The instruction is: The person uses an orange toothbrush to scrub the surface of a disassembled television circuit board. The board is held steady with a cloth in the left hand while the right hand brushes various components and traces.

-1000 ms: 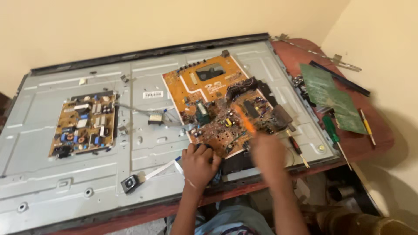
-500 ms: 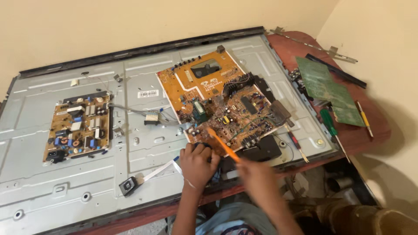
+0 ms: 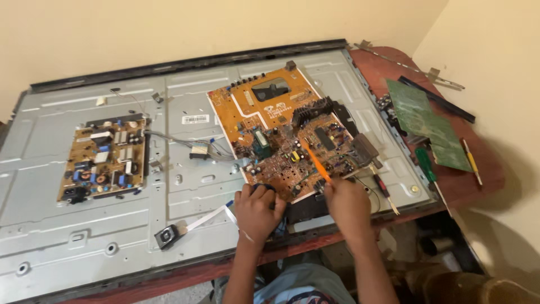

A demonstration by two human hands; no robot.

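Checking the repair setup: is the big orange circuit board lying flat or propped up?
Flat: the orange circuit board lies component-side up on the grey metal panel.

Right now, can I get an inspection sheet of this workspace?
Surface: grey metal TV back panel flat on a reddish table.
Job's things: orange circuit board on the panel; thin orange tool angled onto it.
Clutter: smaller board at left; green board, green-handled screwdriver, yellow tool and metal strips on the table.
Hands: left hand rests at the orange board's near edge; right hand grips the orange tool.
Cables: white ribbon cable to a small black part; thin wires between boards.
Surroundings: cream walls.
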